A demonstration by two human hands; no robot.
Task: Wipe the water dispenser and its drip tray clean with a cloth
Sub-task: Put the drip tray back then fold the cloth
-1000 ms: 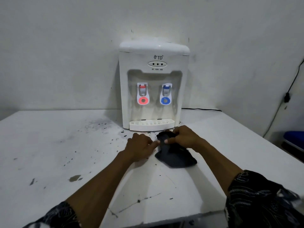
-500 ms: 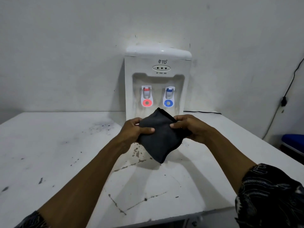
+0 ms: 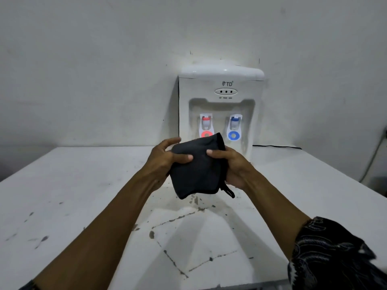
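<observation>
Pinches dark cloth (image 3: 196, 170) with left hand (image 3: 160, 162) and right hand (image 3: 235, 168) over stained white table (image 3: 73, 195); water dispenser (image 3: 222, 88) at twelve o'clock, against grey wall (image 3: 94, 70).

Both arms outstretched — left hand (image 3: 162, 162), right hand (image 3: 234, 167), thumbs pinching cloth (image 3: 199, 174)

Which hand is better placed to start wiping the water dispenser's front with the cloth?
Probably the right. The right hand cups the cloth in its palm, thumb on top, before the water dispenser. The left hand only pinches the cloth's left edge, its fingers spread.
</observation>
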